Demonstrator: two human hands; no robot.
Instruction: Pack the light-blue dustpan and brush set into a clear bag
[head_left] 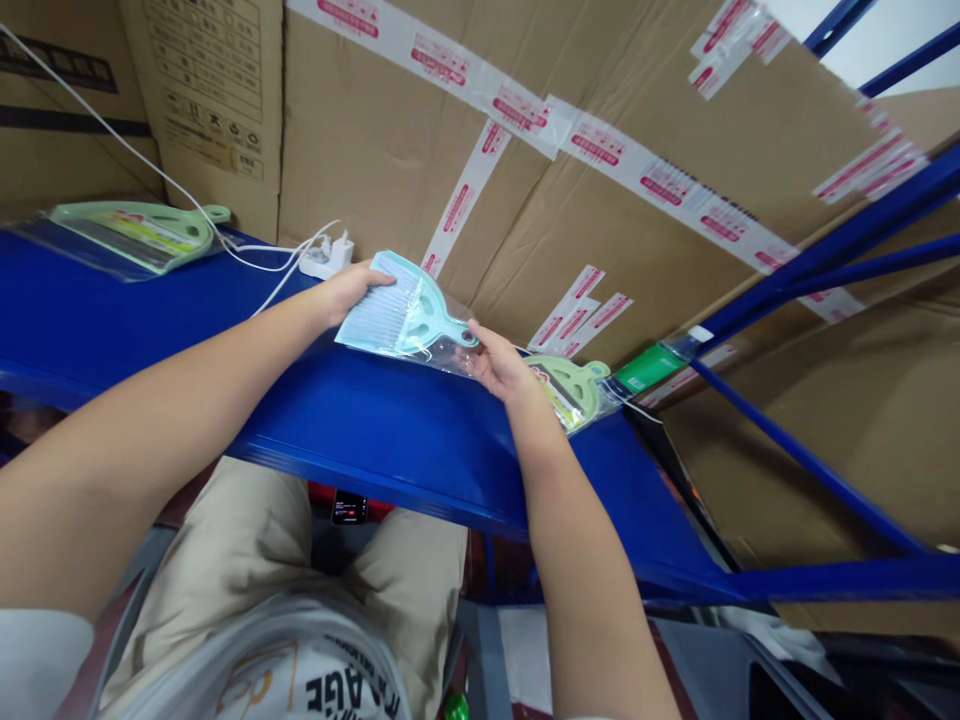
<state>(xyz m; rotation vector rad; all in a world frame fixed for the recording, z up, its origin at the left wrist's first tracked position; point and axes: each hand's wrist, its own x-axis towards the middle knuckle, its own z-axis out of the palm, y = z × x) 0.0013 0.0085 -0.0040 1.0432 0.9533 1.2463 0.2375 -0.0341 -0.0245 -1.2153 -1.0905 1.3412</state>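
A light blue plastic dustpan (pixel 401 312) in a clear plastic bag lies on the blue shelf board (pixel 352 420). My left hand (pixel 349 288) is closed on its wide ribbed end. My right hand (pixel 499 365) pinches the clear bag at the handle end, where the hanging hole shows. Just right of my right hand lies a pale green dustpan (pixel 574 388) in its own bag, partly hidden by my wrist.
Another bagged green dustpan (pixel 131 232) lies at the far left of the shelf. A white charger plug (pixel 326 258) with its cable sits behind my left hand. Taped cardboard boxes (pixel 600 190) fill the back. Blue rack struts (pixel 810 465) run at right.
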